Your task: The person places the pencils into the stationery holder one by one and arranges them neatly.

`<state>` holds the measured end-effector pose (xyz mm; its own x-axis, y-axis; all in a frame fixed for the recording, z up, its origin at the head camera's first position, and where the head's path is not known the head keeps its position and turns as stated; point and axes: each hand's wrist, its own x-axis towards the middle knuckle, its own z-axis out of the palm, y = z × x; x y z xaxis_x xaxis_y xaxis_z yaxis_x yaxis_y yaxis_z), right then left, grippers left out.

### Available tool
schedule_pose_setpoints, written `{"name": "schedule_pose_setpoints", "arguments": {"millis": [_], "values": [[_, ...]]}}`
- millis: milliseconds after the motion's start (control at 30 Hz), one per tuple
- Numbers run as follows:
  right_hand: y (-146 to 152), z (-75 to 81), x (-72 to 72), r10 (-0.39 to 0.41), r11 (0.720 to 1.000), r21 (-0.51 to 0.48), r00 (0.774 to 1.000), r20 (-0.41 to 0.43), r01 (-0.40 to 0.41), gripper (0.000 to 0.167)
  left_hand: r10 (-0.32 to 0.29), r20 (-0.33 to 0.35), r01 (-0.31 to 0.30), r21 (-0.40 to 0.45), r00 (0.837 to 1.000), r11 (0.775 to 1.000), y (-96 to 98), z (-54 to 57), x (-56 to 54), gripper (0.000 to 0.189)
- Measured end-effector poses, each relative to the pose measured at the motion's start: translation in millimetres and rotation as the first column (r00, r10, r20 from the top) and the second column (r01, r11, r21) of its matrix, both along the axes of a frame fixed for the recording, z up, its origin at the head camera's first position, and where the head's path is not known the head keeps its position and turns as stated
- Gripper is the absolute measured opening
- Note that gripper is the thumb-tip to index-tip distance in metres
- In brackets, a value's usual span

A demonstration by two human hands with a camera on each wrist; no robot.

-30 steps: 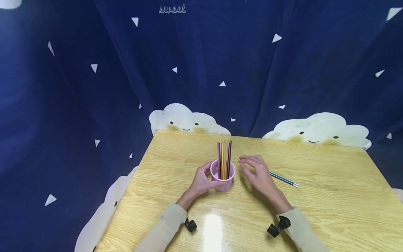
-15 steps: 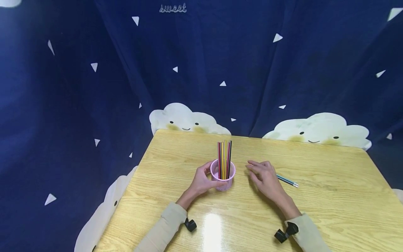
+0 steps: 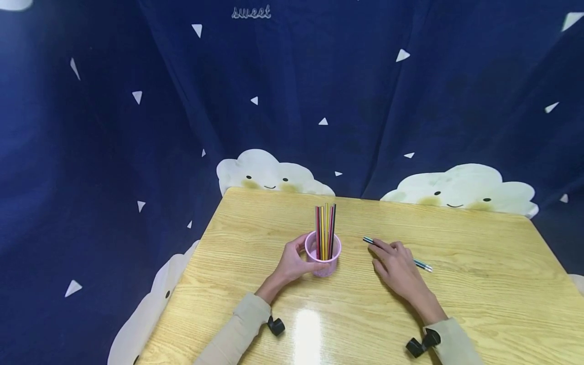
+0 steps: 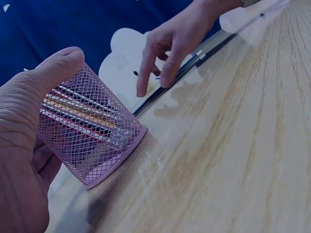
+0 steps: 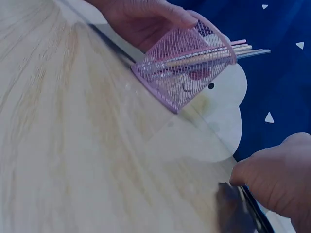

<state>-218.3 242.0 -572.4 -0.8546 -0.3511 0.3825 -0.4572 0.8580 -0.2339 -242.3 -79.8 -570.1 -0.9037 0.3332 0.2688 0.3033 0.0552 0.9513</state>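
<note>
My left hand (image 3: 292, 261) grips a pink mesh pencil cup (image 3: 325, 269), with the thumb over its near side near the rim. Several pencils (image 3: 326, 228) stand upright in the cup, striped red and black or yellow. To its right, dark green-blue pencils (image 3: 423, 265) lie side by side on the table. My right hand (image 3: 398, 269) is over their middle, hiding it, so only the two ends show in the head view. The left wrist view shows the fingers (image 4: 146, 73) of that hand pointing down, apart, right at the pencils.
The wooden table (image 3: 479, 284) carries all of this. Behind its far edge hangs a dark blue curtain (image 3: 292, 101) printed with clouds and triangles. A black wrist camera (image 3: 276, 325) is strapped by the left sleeve, another camera (image 3: 422, 343) by the right.
My right hand has moved right and a little nearer to me over the lying pencils, baring their far-left tips. The left hand and the cup have stayed put.
</note>
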Motion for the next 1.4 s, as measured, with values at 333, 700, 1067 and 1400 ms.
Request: {"name": "schedule_pose_setpoints", "arguments": {"millis": [333, 700, 1067, 1400], "values": [[4, -8.6, 3.5, -0.004, 0.999, 0.046, 0.998, -0.057, 0.006, 0.037, 0.000, 0.002, 0.000, -0.006, 1.000, 1.000, -0.5, 0.6, 0.9, 0.085], [-1, -8.3, 1.8, 0.036, 0.992, -0.122, 0.999, -0.004, -0.036, 0.024, -0.003, 0.008, 0.003, -0.002, 1.000, 1.000, -0.4, 0.9, 0.0, 0.086], [-6, -9.6, 4.3, 0.057, 0.998, -0.034, 0.994, -0.097, -0.060, 0.024, -0.013, 0.025, 0.012, 0.020, 1.000, 1.000, 0.4, 1.7, 0.9, 0.086], [-11, -7.7, 5.4, 0.093, 0.994, 0.068, 0.978, -0.185, -0.081, 0.021, -0.027, 0.038, 0.027, 0.011, 0.999, 1.000, 1.4, 5.5, 0.4, 0.087]]}}
